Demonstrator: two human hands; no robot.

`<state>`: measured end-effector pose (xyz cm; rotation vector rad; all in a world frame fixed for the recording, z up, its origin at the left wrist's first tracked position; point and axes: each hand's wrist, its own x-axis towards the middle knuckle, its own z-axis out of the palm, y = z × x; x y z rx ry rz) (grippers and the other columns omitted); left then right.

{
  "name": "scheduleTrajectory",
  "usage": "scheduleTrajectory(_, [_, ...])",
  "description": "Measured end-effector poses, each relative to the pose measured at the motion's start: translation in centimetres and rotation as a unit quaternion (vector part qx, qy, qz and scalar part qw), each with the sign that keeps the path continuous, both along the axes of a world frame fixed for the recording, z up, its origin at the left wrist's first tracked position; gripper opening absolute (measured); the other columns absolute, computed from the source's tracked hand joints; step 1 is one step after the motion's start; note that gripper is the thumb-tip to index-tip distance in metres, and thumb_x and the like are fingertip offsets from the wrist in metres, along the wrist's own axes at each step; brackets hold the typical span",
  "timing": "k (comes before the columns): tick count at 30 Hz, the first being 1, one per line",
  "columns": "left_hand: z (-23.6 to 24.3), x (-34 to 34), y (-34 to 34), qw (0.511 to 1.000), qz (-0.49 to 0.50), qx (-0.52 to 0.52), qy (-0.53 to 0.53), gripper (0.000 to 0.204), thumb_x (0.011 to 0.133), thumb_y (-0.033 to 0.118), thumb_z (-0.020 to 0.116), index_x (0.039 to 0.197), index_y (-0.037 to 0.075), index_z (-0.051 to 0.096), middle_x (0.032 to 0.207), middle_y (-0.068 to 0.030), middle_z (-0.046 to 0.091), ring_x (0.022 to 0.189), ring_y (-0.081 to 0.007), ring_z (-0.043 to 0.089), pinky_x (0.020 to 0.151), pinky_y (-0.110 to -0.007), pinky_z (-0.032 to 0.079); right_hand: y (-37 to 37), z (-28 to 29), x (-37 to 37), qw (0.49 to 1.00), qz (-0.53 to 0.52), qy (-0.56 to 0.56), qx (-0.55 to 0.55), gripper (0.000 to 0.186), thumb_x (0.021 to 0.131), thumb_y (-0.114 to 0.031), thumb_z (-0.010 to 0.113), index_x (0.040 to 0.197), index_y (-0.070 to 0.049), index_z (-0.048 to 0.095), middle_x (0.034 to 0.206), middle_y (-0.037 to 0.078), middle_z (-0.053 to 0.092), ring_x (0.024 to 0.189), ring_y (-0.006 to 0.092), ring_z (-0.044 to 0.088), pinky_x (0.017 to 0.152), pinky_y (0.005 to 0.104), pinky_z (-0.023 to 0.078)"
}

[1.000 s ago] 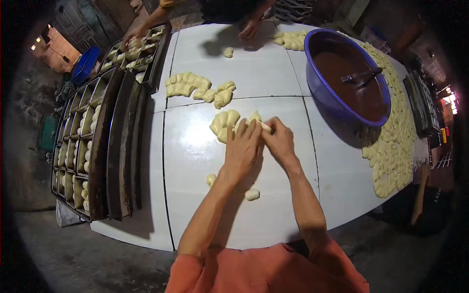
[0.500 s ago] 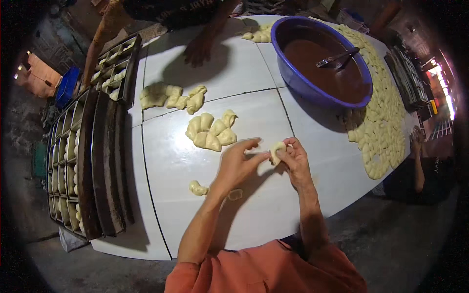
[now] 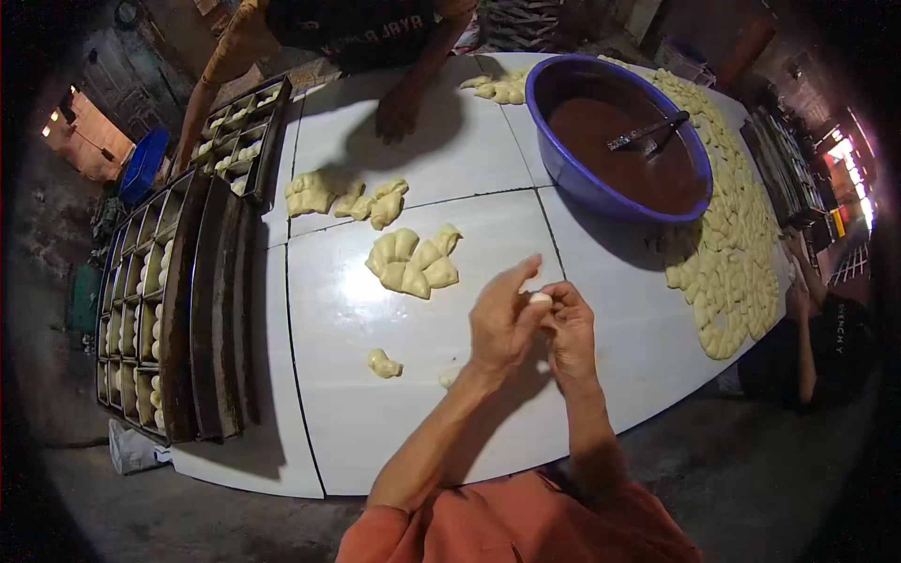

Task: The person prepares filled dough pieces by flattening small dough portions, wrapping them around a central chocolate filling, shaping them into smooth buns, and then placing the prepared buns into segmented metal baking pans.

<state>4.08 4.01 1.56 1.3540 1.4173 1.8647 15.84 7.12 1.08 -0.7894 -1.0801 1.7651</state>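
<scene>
A small piece of pale dough [image 3: 541, 298] is held above the white tabletop, mostly hidden by fingers. My right hand [image 3: 571, 333] pinches it with thumb and curled fingers. My left hand [image 3: 504, 319] meets it from the other side, thumb pressed against the dough and the upper fingers stretched forward. Left of my forearm lies a small twisted dough lump [image 3: 384, 364], and a flat pale scrap [image 3: 449, 377] shows beside the arm. Beyond my hands sits a cluster of cut dough pieces [image 3: 413, 266].
A purple basin [image 3: 615, 192] of brown filling holds a dark-handled spatula [image 3: 648, 129]. Many dough pieces [image 3: 727, 253] cover the right side. Divided trays [image 3: 141, 310] with dough balls stand left. Across the table, a co-worker's hand [image 3: 397, 113] hangs near more dough pieces [image 3: 343, 197].
My left hand has moved in to the dough, its thumb now against it. The dough is more covered by fingers. The whole view has shifted slightly.
</scene>
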Motion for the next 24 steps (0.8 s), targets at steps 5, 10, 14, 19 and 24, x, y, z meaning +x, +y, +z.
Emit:
scheduleTrajectory(5, [-3.6, 3.3, 1.4, 0.989, -0.073, 0.063, -0.113, 0.067, 0.087, 0.038, 0.077, 0.137, 0.0, 0.055, 0.11, -0.0153, 0.071, 0.096, -0.022, 0.07, 0.08, -0.032, 0.057, 0.1, 5.0, -0.2, 0.977, -0.026, 0.151, -0.15, 0.018, 0.092, -0.006, 0.066, 0.109, -0.005, 0.059, 0.096, 0.004, 0.064, 0.085, 0.0124, 0.065, 0.076, 0.0243, 0.056])
scheduleTrajectory(10, [-1.0, 3.4, 1.0, 0.95, -0.158, -0.128, -0.236, 0.068, 0.091, 0.016, 0.074, 0.149, 0.002, 0.04, 0.118, -0.018, 0.068, 0.098, -0.022, 0.07, 0.08, -0.033, 0.059, 6.3, 5.2, 1.7, 0.995, 0.02, 0.09, -0.035, 0.019, 0.094, -0.013, 0.066, 0.109, -0.005, 0.058, 0.097, 0.004, 0.064, 0.082, 0.0111, 0.064, 0.07, 0.025, 0.054])
scheduleTrajectory(14, [0.0, -0.2, -1.0, 0.948, -0.148, -0.222, -0.176, 0.045, 0.096, 0.014, 0.065, 0.137, -0.001, 0.053, 0.117, -0.015, 0.069, 0.097, -0.019, 0.069, 0.084, -0.03, 0.056, 16.9, 8.6, 3.8, 0.97, -0.087, -0.148, 0.174, 0.021, 0.093, -0.016, 0.067, 0.107, -0.003, 0.058, 0.092, 0.007, 0.065, 0.083, 0.0155, 0.065, 0.075, 0.0297, 0.053])
scheduleTrajectory(19, [-0.4, -2.8, -1.8, 0.947, -0.088, -0.279, -0.132, 0.033, 0.098, 0.014, 0.064, 0.126, -0.003, 0.062, 0.112, -0.0146, 0.071, 0.097, -0.0189, 0.069, 0.082, -0.03, 0.056, 27.4, 6.3, 6.1, 0.811, -0.019, -0.512, 0.281, 0.027, 0.085, -0.019, 0.065, 0.105, -0.002, 0.063, 0.094, 0.014, 0.069, 0.086, 0.0265, 0.067, 0.08, 0.0405, 0.051])
scheduleTrajectory(24, [0.0, -3.2, -2.8, 0.931, -0.115, -0.322, -0.13, 0.036, 0.097, 0.022, 0.065, 0.124, -0.001, 0.064, 0.106, -0.0141, 0.072, 0.096, -0.0191, 0.067, 0.084, -0.033, 0.054, 30.2, 3.0, 6.9, 0.699, 0.224, -0.617, 0.285, 0.032, 0.081, -0.022, 0.064, 0.108, -0.005, 0.068, 0.104, 0.015, 0.071, 0.098, 0.0276, 0.065, 0.085, 0.0396, 0.048])
